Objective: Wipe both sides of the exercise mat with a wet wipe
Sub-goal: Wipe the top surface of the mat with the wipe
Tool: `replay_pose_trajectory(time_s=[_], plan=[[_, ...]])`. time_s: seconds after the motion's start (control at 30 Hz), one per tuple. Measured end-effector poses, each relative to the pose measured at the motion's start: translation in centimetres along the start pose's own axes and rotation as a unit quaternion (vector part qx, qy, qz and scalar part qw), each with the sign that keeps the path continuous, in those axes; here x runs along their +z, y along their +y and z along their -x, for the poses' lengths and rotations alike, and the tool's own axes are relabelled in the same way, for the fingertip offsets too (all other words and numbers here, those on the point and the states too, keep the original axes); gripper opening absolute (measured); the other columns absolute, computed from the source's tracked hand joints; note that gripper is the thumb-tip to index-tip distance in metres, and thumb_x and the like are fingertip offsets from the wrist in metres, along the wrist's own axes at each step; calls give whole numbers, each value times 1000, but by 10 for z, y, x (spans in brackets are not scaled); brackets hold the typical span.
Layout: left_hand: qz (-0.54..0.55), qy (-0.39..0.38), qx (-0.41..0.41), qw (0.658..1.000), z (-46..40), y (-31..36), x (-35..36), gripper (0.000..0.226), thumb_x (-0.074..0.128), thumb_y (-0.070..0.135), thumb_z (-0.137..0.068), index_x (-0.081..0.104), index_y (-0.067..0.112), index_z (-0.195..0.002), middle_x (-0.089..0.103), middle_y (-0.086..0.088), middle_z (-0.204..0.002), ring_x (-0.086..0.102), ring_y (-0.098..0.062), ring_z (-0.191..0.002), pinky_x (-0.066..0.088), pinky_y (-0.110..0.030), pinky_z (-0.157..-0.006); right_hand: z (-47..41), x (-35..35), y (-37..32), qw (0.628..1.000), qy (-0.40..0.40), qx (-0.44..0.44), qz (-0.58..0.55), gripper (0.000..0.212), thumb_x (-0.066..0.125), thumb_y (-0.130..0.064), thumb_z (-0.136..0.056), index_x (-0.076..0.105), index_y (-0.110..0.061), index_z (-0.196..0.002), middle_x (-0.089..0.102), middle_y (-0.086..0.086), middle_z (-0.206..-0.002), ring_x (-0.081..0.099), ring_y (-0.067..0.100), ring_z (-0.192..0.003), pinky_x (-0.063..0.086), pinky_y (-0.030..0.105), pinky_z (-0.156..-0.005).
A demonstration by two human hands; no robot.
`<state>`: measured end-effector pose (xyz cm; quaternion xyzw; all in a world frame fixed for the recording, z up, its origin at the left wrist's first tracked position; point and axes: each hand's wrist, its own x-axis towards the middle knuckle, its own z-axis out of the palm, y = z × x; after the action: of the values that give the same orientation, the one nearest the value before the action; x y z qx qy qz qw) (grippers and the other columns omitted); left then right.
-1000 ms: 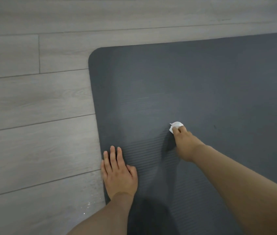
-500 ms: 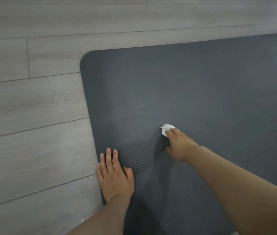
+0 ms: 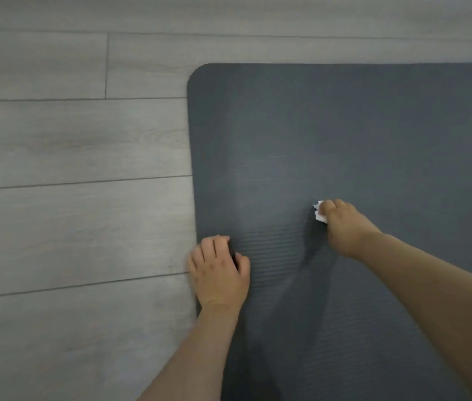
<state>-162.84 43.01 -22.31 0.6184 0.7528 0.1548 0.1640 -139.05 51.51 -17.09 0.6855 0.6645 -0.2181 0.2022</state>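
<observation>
A dark grey ribbed exercise mat (image 3: pixel 359 134) lies flat on the floor, its rounded corner at the upper middle of the view. My right hand (image 3: pixel 341 224) presses a small crumpled white wet wipe (image 3: pixel 319 213) onto the mat near its middle; only the wipe's left edge shows past my fingers. My left hand (image 3: pixel 219 270) rests at the mat's left edge with its fingers curled under, knuckles on the mat. Nothing shows inside it.
Grey wood-look floor planks (image 3: pixel 78 198) fill the left side and the top strip of the view. The mat runs out of frame to the right and bottom.
My left hand went from flat with fingers spread to curled at the mat's edge. My right hand with the wipe has turned and slid a little on the mat. The view shifted left.
</observation>
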Motion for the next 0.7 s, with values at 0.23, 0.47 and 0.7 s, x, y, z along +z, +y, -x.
replay_pose_trajectory(time_s=[0.23,0.47,0.7], plan=[[-92,-53,119,987,-56,-11,9,71,42,45,-82,44,16,-147,47,-8,-139,30,-34,-145,18,-53,-121,-39,-19,16,977,146,33,-155,10,52,-22,-94,55,-13,-94,63,14,-99,56,32,-85,39,30,-67],[-100,-63,131,984,-61,-16,12,71,43,43,-83,43,16,-148,44,-5,-151,26,-29,-148,18,-51,-121,-95,-15,-135,930,225,-180,-227,27,53,-12,-92,62,-13,-117,60,11,-110,54,31,-103,40,33,-87],[-106,-84,133,982,-64,-17,11,72,41,44,-84,39,18,-152,32,1,-159,20,-27,-150,15,-48,-121,-134,-38,13,944,306,-64,-108,32,44,-3,-89,59,-8,-117,57,18,-107,53,41,-98,41,43,-86]])
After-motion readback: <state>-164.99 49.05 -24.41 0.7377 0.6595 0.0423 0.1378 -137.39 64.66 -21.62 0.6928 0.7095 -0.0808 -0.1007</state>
